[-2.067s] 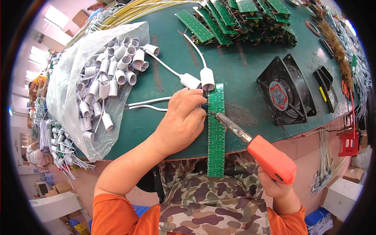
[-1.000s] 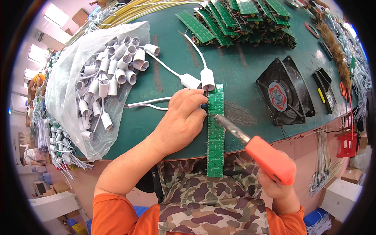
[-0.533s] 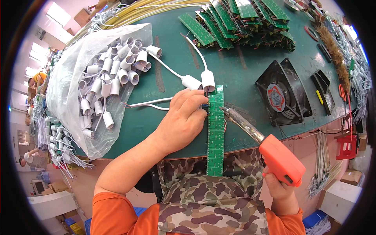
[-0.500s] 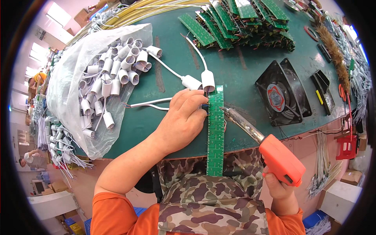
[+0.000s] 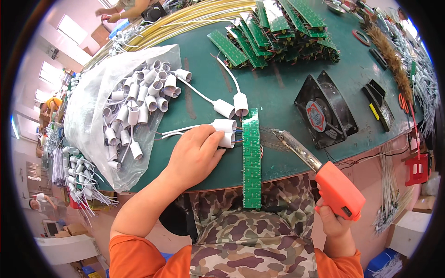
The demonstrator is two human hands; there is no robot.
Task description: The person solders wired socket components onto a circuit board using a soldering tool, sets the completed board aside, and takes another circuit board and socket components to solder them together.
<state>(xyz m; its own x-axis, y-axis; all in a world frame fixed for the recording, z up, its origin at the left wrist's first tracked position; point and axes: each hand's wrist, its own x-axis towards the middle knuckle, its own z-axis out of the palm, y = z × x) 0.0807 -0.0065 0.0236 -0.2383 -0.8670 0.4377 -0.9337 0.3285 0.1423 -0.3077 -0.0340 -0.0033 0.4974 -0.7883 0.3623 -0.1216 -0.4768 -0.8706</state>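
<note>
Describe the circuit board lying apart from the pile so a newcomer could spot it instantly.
On the green table, find the black fan; left of it, past the orange-handled soldering iron, lies the narrow green circuit board. Unlike the piled boards behind, it lies singly, its near end overhanging the table edge.

Lit by bright windows point(image 5: 72, 30) in a pale wall point(image 5: 69, 53), far left of and beyond the left hand's fingers point(image 5: 209, 142); laid with a pinkish floor point(image 5: 364, 180) nearer than the fingers and to their right; furnished with a green table point(image 5: 278, 99) beneath them, a white bench-like surface point(image 5: 67, 250) nearer and left, and a red stool-like piece point(image 5: 417, 170) far right.
</note>
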